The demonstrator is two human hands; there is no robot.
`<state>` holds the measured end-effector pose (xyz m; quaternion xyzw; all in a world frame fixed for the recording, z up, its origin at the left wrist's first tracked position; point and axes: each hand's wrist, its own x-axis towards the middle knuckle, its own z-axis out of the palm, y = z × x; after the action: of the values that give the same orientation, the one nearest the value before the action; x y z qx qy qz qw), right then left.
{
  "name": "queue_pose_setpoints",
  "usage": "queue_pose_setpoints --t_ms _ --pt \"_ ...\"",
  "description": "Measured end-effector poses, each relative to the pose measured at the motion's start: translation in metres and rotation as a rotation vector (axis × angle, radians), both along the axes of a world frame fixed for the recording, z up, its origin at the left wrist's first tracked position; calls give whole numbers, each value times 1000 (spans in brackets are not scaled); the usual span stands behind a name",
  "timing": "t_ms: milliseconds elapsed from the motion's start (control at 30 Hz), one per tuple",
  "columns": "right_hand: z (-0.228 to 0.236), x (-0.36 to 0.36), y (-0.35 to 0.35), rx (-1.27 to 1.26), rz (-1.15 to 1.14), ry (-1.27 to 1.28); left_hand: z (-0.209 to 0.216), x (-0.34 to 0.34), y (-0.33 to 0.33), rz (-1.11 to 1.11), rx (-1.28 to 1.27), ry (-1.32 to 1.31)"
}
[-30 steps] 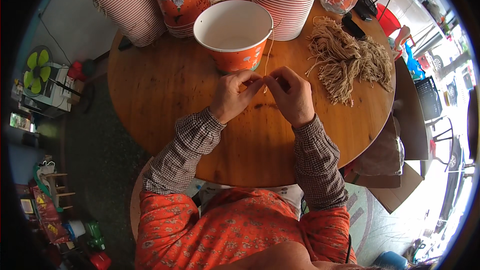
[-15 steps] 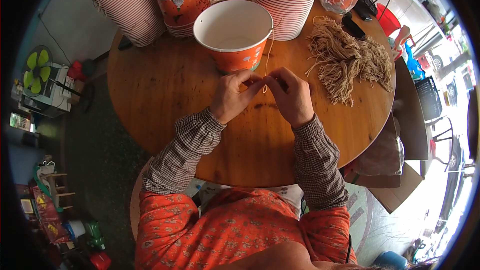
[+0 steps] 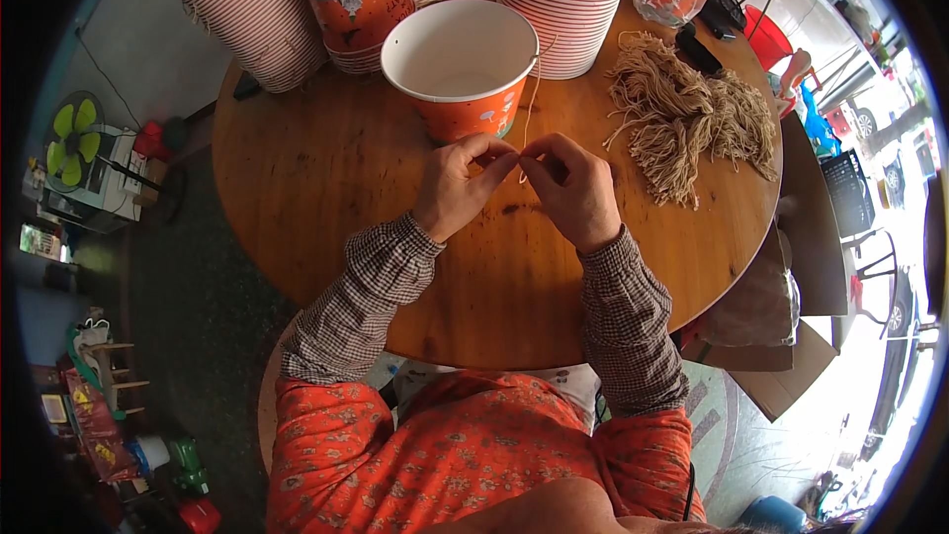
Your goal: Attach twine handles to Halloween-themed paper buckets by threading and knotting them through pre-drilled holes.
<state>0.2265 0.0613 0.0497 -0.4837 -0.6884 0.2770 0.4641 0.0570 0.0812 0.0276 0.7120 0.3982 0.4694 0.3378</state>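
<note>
An orange paper bucket with a white inside stands upright on the wooden table, just beyond my hands. From a hole near its right rim a thin beige string hangs down to my fingertips. My left hand is closed in a pinch, thumb against forefinger. Facing it, my right hand pinches the string too, and the fingertips of both hands meet. A short piece of string shows just below them; whether it is knotted is too small to tell.
A heap of beige strings lies on the round table to the right. Tall stacks of nested buckets line the far side, beside a single orange bucket. Black objects lie next to the strings.
My hands have shifted very slightly, with the fingertips still together on the string. The bucket has barely moved.
</note>
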Motion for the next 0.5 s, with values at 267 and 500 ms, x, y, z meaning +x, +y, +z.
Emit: queue_pose_setpoints --t_ms 267,500 --pt "7 0 -2 -62 12 -42 -3 0 -1 -119 -119 -53" --pt "7 -1 -2 -69 27 -42 -6 -2 2 -144 -118 -132"
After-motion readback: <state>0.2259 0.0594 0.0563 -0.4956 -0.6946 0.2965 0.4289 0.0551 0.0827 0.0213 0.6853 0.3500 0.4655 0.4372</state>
